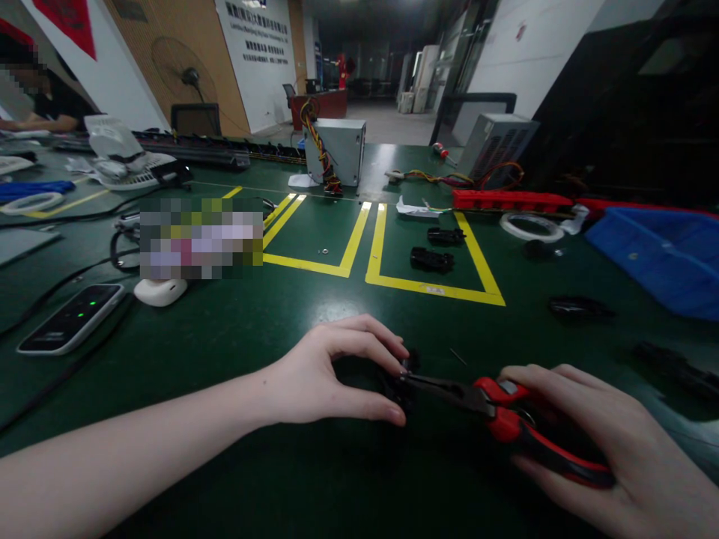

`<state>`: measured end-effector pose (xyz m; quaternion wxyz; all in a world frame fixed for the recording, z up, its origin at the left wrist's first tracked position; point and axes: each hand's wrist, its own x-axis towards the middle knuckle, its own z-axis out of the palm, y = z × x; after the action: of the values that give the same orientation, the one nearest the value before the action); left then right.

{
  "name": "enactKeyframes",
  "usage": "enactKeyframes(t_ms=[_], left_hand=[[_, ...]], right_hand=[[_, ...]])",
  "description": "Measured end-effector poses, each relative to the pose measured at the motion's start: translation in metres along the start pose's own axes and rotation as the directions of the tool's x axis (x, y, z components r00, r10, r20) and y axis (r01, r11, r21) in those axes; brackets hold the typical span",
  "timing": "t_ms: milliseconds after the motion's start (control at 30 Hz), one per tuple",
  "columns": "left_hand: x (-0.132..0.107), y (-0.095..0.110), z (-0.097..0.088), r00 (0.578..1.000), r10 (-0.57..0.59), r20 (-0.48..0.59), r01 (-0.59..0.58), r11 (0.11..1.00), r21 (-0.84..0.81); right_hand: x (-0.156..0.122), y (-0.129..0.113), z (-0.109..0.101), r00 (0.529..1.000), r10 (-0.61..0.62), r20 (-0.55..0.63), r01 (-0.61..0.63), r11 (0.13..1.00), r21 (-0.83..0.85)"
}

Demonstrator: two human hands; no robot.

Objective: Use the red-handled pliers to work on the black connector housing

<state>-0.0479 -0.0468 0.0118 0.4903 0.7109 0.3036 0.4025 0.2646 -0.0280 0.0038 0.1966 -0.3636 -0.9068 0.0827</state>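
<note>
My left hand [337,367] curls its fingers and thumb around a small black part [400,391] low over the green table; much of that part is dark and hard to make out. In my right hand [618,427] is a pair of long-nose pliers [502,419] with red and black handles. The jaws point left and their tips meet the black part beside my left fingertips. Whether the tips grip anything cannot be seen. A thin metal pin [458,356] lies just behind the pliers.
Two black parts [432,259] lie inside the right yellow tape frame [438,289]. More black pieces [581,306] sit at the right, near a blue bin [663,258]. Power supply boxes [342,153] stand behind. Cables and a black-topped device [73,318] are at the left.
</note>
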Motion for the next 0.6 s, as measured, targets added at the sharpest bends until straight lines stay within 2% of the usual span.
enactKeyframes(t_ms=[233,467,600], left_hand=[[0.001,-0.001,-0.001,1.000,-0.006,0.000,0.006,1.000,0.028],[0.001,-0.001,-0.001,1.000,-0.007,-0.002,0.007,1.000,0.020],[0.002,-0.001,-0.001,1.000,0.003,0.000,-0.003,1.000,0.018]], right_hand=[[-0.003,0.011,0.003,0.998,-0.051,-0.042,0.047,0.995,-0.085],[-0.004,0.013,0.005,0.994,-0.082,-0.067,0.076,0.992,-0.097],[-0.012,0.023,0.011,0.991,-0.107,-0.084,0.096,0.988,-0.119]])
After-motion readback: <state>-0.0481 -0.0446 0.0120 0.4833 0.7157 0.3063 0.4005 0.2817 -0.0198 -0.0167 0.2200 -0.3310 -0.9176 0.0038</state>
